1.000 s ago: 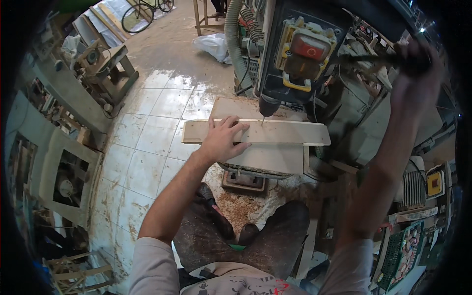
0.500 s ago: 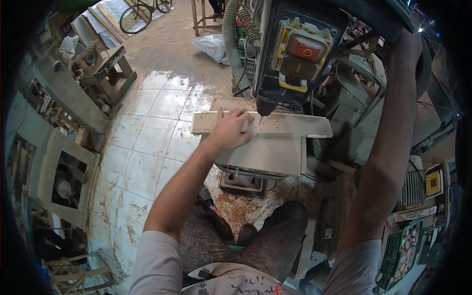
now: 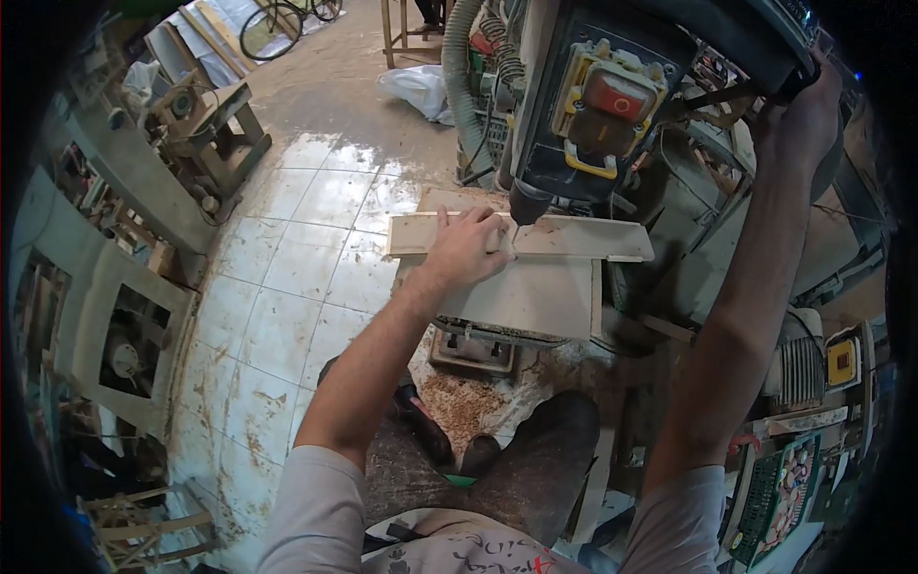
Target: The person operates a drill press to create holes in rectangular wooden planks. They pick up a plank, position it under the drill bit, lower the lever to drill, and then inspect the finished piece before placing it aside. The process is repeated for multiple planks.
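Note:
A drill press (image 3: 612, 105) stands in front of me, its thin drill bit (image 3: 517, 232) pointing down at a long, narrow wooden board (image 3: 598, 239). My left hand (image 3: 470, 245) grips this board just left of the bit, with bent fingers on top and the thumb along the near edge. Underneath lies a wider flat wooden panel (image 3: 535, 298) on the press table. My right hand (image 3: 805, 115) is raised at the right side of the press head and closed around a dark handle (image 3: 811, 84), mostly hidden by the hand. Whether the bit touches the board I cannot tell.
Wood shavings (image 3: 459, 397) lie on the floor under the press. A ribbed hose (image 3: 463, 77) runs beside its column. Machines and wooden stands (image 3: 206, 124) line the left. A green crate (image 3: 779, 497) is at the lower right, and a bicycle (image 3: 277, 29) is far back.
The whole view has shifted slightly. My left hand and the wooden board appear a little farther right. My right hand has moved slightly right and down, still at the press head.

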A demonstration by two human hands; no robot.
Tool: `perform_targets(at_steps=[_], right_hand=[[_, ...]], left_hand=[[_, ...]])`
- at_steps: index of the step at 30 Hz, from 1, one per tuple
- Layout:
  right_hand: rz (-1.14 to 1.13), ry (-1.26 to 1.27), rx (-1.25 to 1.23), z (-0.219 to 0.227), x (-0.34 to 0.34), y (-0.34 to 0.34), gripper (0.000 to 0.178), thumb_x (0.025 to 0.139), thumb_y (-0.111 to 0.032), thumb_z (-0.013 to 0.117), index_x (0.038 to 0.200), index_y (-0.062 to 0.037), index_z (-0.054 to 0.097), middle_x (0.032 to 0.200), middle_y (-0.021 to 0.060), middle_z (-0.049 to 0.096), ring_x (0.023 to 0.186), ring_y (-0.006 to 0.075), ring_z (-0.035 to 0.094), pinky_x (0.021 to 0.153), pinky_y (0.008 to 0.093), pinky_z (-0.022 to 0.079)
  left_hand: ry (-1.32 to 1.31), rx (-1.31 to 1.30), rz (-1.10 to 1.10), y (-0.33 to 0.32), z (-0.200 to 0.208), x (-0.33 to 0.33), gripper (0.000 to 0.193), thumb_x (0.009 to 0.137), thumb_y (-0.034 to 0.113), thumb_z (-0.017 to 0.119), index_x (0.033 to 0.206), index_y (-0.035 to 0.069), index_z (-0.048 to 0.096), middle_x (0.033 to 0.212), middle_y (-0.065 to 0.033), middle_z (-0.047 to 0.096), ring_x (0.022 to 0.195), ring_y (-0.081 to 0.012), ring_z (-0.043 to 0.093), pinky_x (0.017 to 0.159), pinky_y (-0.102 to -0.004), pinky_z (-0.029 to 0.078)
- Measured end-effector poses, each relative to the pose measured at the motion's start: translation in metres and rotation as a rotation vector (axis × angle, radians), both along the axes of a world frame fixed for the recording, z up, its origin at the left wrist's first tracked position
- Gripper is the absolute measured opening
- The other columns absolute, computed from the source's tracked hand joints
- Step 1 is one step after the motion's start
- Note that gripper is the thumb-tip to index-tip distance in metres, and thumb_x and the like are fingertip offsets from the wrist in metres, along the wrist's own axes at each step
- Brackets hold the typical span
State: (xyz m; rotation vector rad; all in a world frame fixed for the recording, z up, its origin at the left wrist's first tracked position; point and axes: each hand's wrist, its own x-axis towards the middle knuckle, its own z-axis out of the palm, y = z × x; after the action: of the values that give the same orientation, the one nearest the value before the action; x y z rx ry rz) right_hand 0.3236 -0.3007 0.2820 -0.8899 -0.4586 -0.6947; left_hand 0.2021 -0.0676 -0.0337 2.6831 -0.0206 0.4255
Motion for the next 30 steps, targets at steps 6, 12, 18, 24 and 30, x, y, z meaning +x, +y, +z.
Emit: perform_targets(at_steps=[6,12,18,24,30], right_hand=[[-0.026,-0.114,-0.061,-0.007,-0.007,-0.003,0.024,0.094,-0.016,0.047,0.109,-0.0007,0.057,0.105,0.0099,0.060,0.093,0.0179,0.061,0.083,0.0291,0.049],[0.001,-0.138,-0.057,-0.015,-0.016,0.003,0.024,0.095,-0.017,0.046,0.111,-0.0005,0.053,0.105,0.0109,0.059,0.092,0.0192,0.060,0.086,0.0314,0.048],[-0.028,-0.110,-0.018,-0.017,-0.039,0.007,0.022,0.095,-0.018,0.045,0.105,0.0001,0.051,0.095,0.0130,0.059,0.090,0.0219,0.059,0.083,0.0338,0.048],[0.006,-0.140,-0.064,-0.024,-0.047,0.004,0.024,0.093,-0.018,0.043,0.098,0.0038,0.052,0.088,0.0145,0.058,0.085,0.0229,0.056,0.082,0.0349,0.046],[0.058,-0.209,-0.090,-0.035,-0.054,-0.002,0.027,0.092,-0.019,0.042,0.096,0.0044,0.054,0.085,0.0151,0.055,0.084,0.0254,0.053,0.085,0.0379,0.045]], left_hand=[[0.082,0.014,-0.039,0.002,0.010,0.000,0.047,0.078,0.038,0.067,0.116,0.012,0.055,0.129,-0.0109,0.048,0.124,-0.0301,0.044,0.104,-0.0672,0.016],[0.046,0.020,-0.035,0.008,0.004,-0.002,0.050,0.078,0.039,0.067,0.117,0.011,0.055,0.129,-0.0129,0.049,0.124,-0.0310,0.044,0.103,-0.0656,0.018],[0.065,0.027,-0.038,0.004,0.007,0.000,0.050,0.078,0.039,0.067,0.116,0.010,0.055,0.129,-0.0132,0.048,0.124,-0.0305,0.044,0.104,-0.0644,0.018],[0.059,0.019,-0.059,0.006,0.007,-0.001,0.050,0.078,0.040,0.068,0.116,0.010,0.054,0.128,-0.0127,0.049,0.123,-0.0303,0.044,0.103,-0.0641,0.019],[0.048,0.013,-0.064,0.007,0.006,-0.001,0.048,0.079,0.040,0.068,0.115,0.010,0.055,0.127,-0.0121,0.049,0.123,-0.0303,0.045,0.102,-0.0645,0.019]])
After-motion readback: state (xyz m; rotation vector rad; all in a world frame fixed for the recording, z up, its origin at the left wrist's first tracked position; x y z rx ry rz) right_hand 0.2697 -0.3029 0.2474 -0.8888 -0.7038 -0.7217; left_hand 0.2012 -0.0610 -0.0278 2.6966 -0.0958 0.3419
